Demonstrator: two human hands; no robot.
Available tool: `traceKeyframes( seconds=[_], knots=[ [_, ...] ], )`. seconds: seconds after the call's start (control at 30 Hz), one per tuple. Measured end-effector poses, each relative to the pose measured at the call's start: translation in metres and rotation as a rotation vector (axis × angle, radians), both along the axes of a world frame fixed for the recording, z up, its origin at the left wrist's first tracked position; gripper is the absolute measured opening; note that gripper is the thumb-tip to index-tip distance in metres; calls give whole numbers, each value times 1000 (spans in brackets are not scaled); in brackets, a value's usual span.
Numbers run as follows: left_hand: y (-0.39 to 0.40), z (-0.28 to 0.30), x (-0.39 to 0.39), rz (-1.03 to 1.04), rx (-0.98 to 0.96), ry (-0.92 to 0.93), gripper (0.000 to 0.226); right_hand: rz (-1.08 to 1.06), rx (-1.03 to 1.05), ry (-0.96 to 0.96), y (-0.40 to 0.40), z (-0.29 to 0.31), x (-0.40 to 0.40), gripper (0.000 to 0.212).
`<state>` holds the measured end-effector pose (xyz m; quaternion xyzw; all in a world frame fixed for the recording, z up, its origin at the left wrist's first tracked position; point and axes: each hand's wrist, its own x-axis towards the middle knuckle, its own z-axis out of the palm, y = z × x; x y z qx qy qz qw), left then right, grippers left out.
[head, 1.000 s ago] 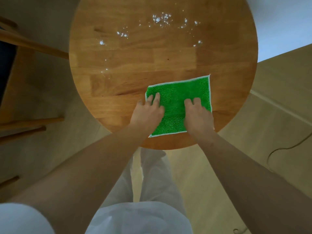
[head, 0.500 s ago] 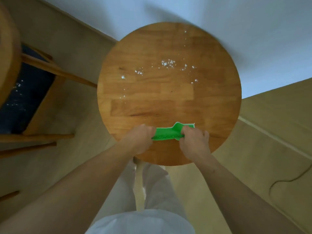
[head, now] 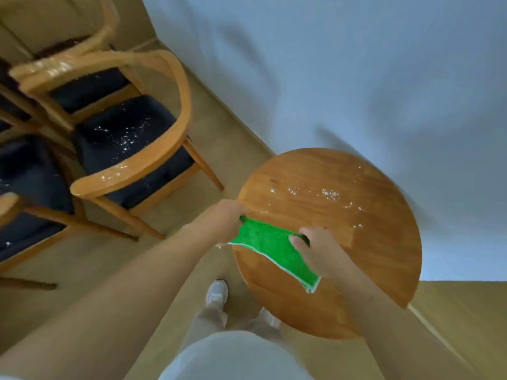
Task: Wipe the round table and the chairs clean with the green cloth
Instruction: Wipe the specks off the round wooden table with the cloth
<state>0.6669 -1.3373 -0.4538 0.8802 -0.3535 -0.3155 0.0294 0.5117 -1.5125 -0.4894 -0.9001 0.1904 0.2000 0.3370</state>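
The green cloth [head: 270, 246] with a white hem is lifted above the near left part of the round wooden table [head: 370, 264]. My left hand [head: 219, 220] grips its upper left corner at the table's left edge. My right hand [head: 319, 249] pinches the top edge further right, and the cloth hangs down between them. White crumbs [head: 326, 194] lie scattered on the far half of the table top. To the left stands a wooden armchair [head: 131, 149] with a dark seat, also speckled with white crumbs.
More wooden chairs [head: 33, 171] with dark seats crowd the left edge of the view. A pale wall [head: 356, 78] runs behind the table. My feet [head: 216, 293] stand on the wooden floor just left of the table.
The cloth lay flat under both hands, was bunched up, and is now lifted off the table and held stretched between them. The view has swung left, bringing the chairs into sight.
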Motion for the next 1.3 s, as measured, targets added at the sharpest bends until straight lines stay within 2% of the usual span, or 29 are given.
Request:
traceKeyframes(
  seconds=[0.13, 0.23, 0.37, 0.53, 0.63, 0.77, 0.87, 0.97, 1.07, 1.13, 1.2, 1.3],
  knots=[
    [48, 29, 18, 150, -60, -68, 20, 147, -22, -129, 13, 28, 35, 48],
    [91, 44, 29, 272, -92, -75, 22, 173, 17, -166, 32, 47, 61, 56],
    [149, 57, 40, 437, -160, -49, 16, 175, 63, -193, 62, 69, 93, 39],
    [208, 64, 51, 543, -269, -59, 9, 164, 57, -183, 110, 87, 123, 6],
    [234, 65, 55, 605, -315, -65, 13, 104, 90, -172, 138, 89, 135, 3],
    [254, 57, 62, 740, -398, -50, 22, -72, 241, -189, 161, 86, 140, 6],
    [249, 44, 61, 864, -504, 67, 23, -228, 346, -237, 164, 80, 132, 11],
    [230, 33, 56, 1014, -616, 298, 20, -470, 432, -213, 158, 71, 117, 14],
    [207, 29, 49, 1177, -660, 601, 17, -817, 776, -42, 145, 67, 100, 17],
    [195, 28, 46, 1244, -654, 761, 17, -958, 940, 51, 131, 67, 89, 16],
    [186, 27, 44, 1288, -672, 916, 20, -1041, 1040, 31, 116, 61, 79, 23],
    [174, 25, 41, 1321, -698, 1023, 31, -977, 1094, -28, 100, 55, 67, 36]
  ],
)
